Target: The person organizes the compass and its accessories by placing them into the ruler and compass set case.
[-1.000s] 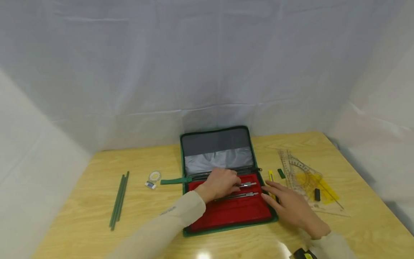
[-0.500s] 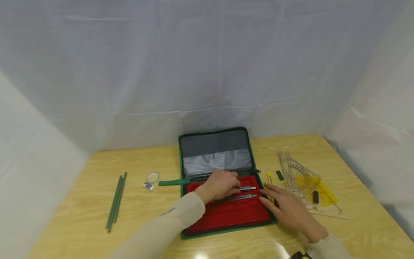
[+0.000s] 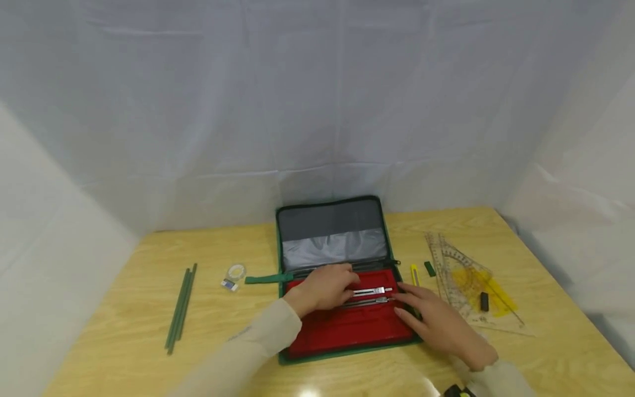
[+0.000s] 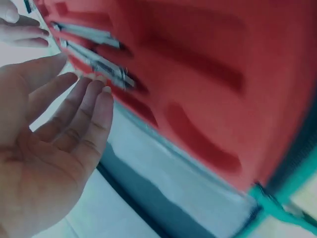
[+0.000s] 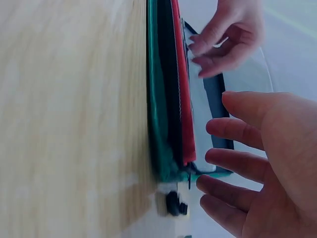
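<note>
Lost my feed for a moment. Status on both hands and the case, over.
Left hand open, fingertips at upper metal compass. Right hand open, flat by open green case's right edge. Second compass seated in red tray. Nothing blocking.

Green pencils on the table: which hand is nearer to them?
Left. The left hand lies on the red tray, nearer the green pencils; the right hand is at the case's far edge.

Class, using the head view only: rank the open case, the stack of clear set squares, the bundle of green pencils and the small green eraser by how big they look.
1. Open case
2. Set squares
3. Green pencils, long but thin
4. Green eraser
All lie at a similar distance, so the ranking is fairly safe.
</note>
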### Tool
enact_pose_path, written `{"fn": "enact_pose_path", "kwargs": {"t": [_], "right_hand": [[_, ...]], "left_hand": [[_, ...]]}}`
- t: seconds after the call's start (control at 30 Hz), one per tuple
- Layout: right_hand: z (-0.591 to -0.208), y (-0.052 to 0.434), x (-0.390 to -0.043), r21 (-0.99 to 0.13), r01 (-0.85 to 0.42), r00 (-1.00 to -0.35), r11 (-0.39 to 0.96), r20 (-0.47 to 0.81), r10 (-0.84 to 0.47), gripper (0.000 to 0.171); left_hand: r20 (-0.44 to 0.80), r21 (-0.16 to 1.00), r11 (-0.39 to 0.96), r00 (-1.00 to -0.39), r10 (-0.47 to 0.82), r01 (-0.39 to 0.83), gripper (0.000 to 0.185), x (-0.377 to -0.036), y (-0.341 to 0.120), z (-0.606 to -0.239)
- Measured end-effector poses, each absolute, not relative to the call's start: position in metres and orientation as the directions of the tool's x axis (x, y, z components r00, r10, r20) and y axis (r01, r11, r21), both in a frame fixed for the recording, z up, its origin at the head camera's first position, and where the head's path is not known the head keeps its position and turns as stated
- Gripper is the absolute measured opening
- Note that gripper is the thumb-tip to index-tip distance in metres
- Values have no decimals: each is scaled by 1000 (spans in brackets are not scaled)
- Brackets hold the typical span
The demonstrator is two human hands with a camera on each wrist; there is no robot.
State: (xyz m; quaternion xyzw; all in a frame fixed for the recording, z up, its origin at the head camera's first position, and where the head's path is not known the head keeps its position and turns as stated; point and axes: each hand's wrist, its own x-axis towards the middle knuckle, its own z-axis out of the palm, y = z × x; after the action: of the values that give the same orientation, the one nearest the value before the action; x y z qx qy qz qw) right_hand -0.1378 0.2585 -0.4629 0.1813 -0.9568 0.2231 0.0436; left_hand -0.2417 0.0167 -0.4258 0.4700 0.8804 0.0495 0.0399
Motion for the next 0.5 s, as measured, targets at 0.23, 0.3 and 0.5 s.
{"fn": "enact_pose_path", "kwargs": {"t": [0.23,0.3,0.5], "right_hand": [[-456,246,-146,-385,-391,-920,836,141,-365,39],[-456,242,-147,-383,-385,-922,839,125,-366,40],[-459,229,-153,-396,-397,-916,828,113,-385,43]], "left_hand": [[-11,90,621,-622,783,779,6,-242,-9,-422],[-9,97,625,-627,779,775,7,-240,-12,-423],[-19,131,641,-644,765,756,8,-235,-17,-426]]}}
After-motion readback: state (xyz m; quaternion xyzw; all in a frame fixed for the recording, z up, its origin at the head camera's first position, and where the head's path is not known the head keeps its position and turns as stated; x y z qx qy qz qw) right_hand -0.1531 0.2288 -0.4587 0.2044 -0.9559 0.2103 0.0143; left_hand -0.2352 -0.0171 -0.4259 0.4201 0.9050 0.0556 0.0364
